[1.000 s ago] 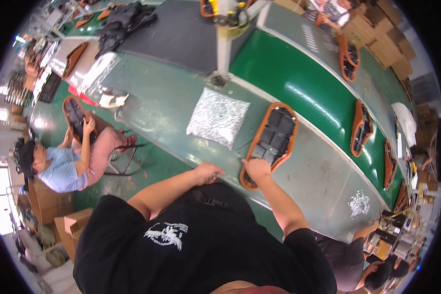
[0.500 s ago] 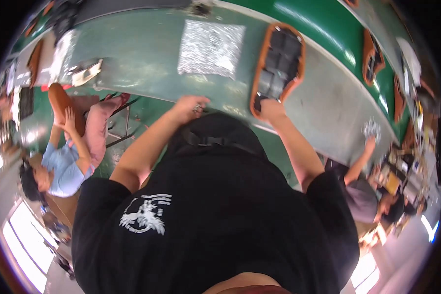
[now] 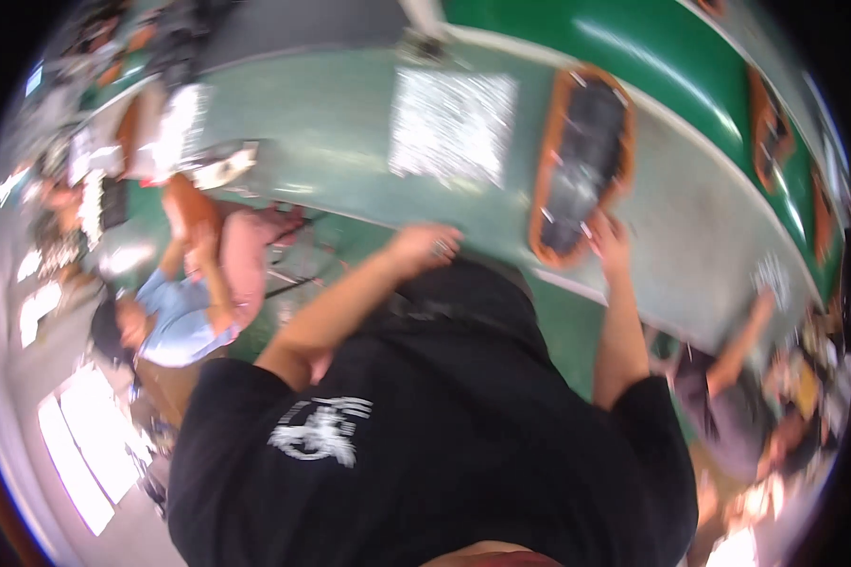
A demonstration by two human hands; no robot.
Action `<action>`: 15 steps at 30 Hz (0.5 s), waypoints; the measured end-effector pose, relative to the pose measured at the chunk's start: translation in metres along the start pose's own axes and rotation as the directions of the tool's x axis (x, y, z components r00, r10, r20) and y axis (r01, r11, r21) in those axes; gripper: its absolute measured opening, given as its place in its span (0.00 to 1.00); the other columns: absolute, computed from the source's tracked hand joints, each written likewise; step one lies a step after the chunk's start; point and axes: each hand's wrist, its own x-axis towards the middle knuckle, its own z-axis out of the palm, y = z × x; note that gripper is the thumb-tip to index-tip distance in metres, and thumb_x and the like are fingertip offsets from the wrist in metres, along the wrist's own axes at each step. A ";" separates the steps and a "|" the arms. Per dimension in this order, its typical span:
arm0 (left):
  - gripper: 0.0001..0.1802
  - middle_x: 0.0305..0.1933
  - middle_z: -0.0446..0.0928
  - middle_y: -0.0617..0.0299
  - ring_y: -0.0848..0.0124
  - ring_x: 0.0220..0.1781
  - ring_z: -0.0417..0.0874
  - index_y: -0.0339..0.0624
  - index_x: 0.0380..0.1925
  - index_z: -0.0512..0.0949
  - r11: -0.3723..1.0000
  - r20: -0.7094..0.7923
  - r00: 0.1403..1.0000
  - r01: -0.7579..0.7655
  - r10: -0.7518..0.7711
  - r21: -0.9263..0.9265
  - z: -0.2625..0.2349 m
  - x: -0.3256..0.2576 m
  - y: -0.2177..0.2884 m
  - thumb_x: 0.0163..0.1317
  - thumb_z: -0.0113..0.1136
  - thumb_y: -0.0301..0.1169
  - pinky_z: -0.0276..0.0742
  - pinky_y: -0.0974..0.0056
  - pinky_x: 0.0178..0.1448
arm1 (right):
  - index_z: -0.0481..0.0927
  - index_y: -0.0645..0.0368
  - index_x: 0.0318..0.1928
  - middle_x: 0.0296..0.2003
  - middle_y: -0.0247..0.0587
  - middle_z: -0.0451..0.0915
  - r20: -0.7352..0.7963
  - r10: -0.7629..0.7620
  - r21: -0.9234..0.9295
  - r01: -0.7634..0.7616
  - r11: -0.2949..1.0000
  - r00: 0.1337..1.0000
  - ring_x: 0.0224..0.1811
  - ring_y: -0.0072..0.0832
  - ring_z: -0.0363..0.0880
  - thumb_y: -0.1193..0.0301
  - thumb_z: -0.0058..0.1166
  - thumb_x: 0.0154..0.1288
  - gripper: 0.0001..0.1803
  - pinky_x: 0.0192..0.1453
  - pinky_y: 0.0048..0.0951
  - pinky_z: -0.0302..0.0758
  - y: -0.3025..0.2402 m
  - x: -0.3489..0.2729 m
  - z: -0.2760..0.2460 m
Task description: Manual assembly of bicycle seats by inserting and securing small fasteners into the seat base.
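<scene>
The picture is motion-blurred. My right hand (image 3: 610, 241) grips the near end of an orange tray (image 3: 540, 189), which is filled with black parts and lies on the grey-green table (image 3: 331, 142). My left hand (image 3: 425, 248) rests at the table's near edge with its fingers curled. The blur hides whether it holds anything. A silvery plastic bag (image 3: 452, 125) lies on the table beyond my left hand, just left of the tray. My black shirt fills the lower part of the view.
A green conveyor belt (image 3: 652, 57) runs behind the table with more orange trays (image 3: 771, 123) on it. A seated person in a blue top (image 3: 175, 321) is at the left; another person (image 3: 728, 378) works at the right. Cluttered items lie at the far left.
The view has swung so the table sits closer and larger. Both hands stay put: the right at the tray's near end, the left at the table edge.
</scene>
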 end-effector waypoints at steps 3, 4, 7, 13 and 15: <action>0.08 0.37 0.83 0.61 0.72 0.35 0.83 0.37 0.41 0.84 0.492 0.061 0.755 0.484 -0.653 -0.723 0.009 0.008 0.016 0.66 0.64 0.28 0.83 0.64 0.40 | 0.76 0.54 0.63 0.37 0.27 0.81 0.027 -0.052 0.100 0.049 0.994 0.998 0.35 0.17 0.78 0.54 0.60 0.72 0.26 0.36 0.24 0.75 -0.023 0.007 0.013; 0.09 0.33 0.82 0.62 0.72 0.33 0.82 0.38 0.42 0.84 0.513 0.053 0.756 0.492 -0.652 -0.704 0.013 0.004 0.016 0.69 0.62 0.31 0.83 0.65 0.38 | 0.76 0.55 0.62 0.40 0.28 0.81 0.090 -0.019 0.094 0.010 0.996 0.996 0.38 0.19 0.78 0.54 0.60 0.72 0.26 0.38 0.25 0.74 -0.027 0.022 0.005; 0.08 0.30 0.80 0.63 0.72 0.28 0.80 0.37 0.42 0.84 0.489 -0.034 0.715 0.442 -0.698 -0.752 0.021 -0.013 0.023 0.69 0.61 0.30 0.81 0.65 0.32 | 0.75 0.57 0.62 0.49 0.32 0.80 0.069 -0.003 0.028 0.001 1.000 0.998 0.50 0.24 0.78 0.55 0.61 0.72 0.26 0.52 0.30 0.74 -0.045 0.043 0.018; 0.08 0.30 0.79 0.64 0.74 0.29 0.80 0.38 0.42 0.83 0.414 -0.103 0.713 0.277 -0.694 -0.867 0.024 -0.044 0.028 0.70 0.60 0.30 0.80 0.66 0.34 | 0.72 0.64 0.67 0.61 0.37 0.78 0.134 -0.258 0.271 0.215 0.938 0.957 0.60 0.29 0.79 0.62 0.54 0.77 0.26 0.63 0.32 0.75 -0.134 0.072 0.050; 0.10 0.32 0.80 0.64 0.74 0.30 0.80 0.36 0.45 0.83 0.400 -0.099 0.704 0.277 -0.704 -0.873 0.024 -0.052 0.022 0.71 0.59 0.30 0.80 0.67 0.34 | 0.72 0.63 0.67 0.59 0.37 0.79 0.101 -0.258 0.140 0.243 0.960 0.961 0.58 0.28 0.80 0.60 0.52 0.78 0.26 0.62 0.31 0.76 -0.190 0.107 0.046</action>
